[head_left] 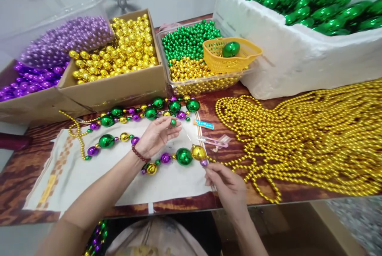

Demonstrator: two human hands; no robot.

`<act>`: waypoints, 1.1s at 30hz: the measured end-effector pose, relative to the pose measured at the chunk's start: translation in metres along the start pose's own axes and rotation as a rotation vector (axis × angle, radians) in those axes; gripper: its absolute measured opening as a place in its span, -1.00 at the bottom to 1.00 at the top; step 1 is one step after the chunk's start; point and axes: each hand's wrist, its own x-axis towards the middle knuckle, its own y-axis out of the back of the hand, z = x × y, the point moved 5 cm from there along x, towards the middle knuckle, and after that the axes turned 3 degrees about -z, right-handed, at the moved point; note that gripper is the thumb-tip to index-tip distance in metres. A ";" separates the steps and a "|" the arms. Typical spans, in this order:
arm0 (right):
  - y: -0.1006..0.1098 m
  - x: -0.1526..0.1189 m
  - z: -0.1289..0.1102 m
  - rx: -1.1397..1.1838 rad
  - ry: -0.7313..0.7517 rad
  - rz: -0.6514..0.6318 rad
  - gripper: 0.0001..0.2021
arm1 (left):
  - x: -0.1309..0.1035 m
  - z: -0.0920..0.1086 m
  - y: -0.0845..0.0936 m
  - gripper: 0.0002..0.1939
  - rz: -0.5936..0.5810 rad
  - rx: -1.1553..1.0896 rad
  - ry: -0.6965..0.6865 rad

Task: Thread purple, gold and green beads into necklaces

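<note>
My left hand (158, 136), wearing a dark bead bracelet (140, 154), has its fingers curled round a small green bead (173, 122) above the cloth. A thin needle-like line shows just right of that bead; what it joins is unclear. Lower right, my right hand (228, 186) pinches the bead strand by a small purple bead (203, 163), directly under a large gold bead (198, 152). Left of that gold bead, a big green bead (184, 156) and a purple bead (165, 158) continue the strand. The rest of the strand (106, 141) winds over the white cloth (98, 184).
Behind stand a box of gold beads (162, 75), purple beads (32, 83), and a clear tub (170, 83) under a yellow basket (213, 57). A foam box (277, 65) holds green ovals. Gold bead strings (313, 140) cover the right. Pink-handled scissors-like tool (213, 141) lies nearby.
</note>
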 end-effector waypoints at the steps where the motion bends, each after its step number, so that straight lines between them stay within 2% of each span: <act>1: 0.001 0.000 -0.005 -0.026 0.008 -0.017 -0.80 | -0.003 -0.004 -0.002 -0.85 0.003 -0.038 0.000; 7: 0.003 -0.003 -0.012 -0.123 0.053 -0.074 -0.80 | -0.009 -0.012 -0.005 -0.84 0.016 -0.106 0.005; 18: -0.004 -0.007 -0.020 -0.150 0.035 -0.074 -0.79 | -0.012 -0.010 -0.008 -0.87 0.039 -0.108 -0.073; 33: -0.005 -0.014 -0.007 -0.150 -0.029 -0.042 -0.75 | -0.012 -0.010 -0.008 -0.77 0.064 -0.048 -0.180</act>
